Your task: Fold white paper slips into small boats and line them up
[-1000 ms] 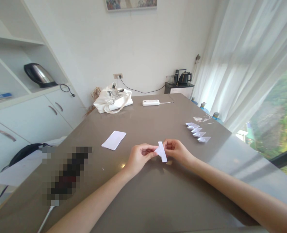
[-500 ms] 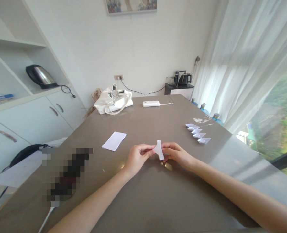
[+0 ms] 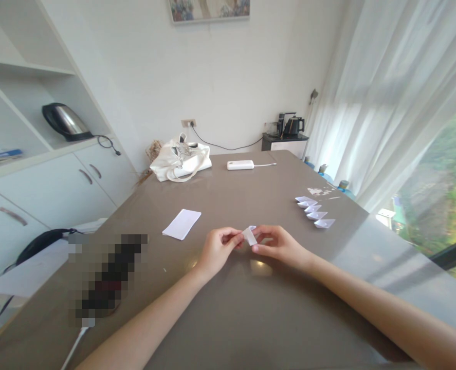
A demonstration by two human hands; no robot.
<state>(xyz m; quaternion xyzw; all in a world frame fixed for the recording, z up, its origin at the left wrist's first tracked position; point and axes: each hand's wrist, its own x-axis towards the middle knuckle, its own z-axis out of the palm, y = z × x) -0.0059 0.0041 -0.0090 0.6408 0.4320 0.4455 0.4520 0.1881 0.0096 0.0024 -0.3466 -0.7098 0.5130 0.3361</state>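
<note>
A small piece of folded white paper is held just above the table, between my two hands. My left hand pinches its left corner with thumb and forefinger. On the other side, the fingers and thumb of my right hand close on its right edge, the thumb low and the fingers at the top. Left of my hands lies a stack of white paper sheets. Several folded paper boats stand in a slanting row to the right, beyond my right hand.
On the brown table stand a white bag and a white power bank with a short cable at the far side. A blurred-out dark object with a white cable lies at left. Paper scraps lie near the right edge.
The paper's right strip, upright and long before, now looks shorter and bent over. My right thumb has come round to its near lower edge. My left hand has hardly moved.
</note>
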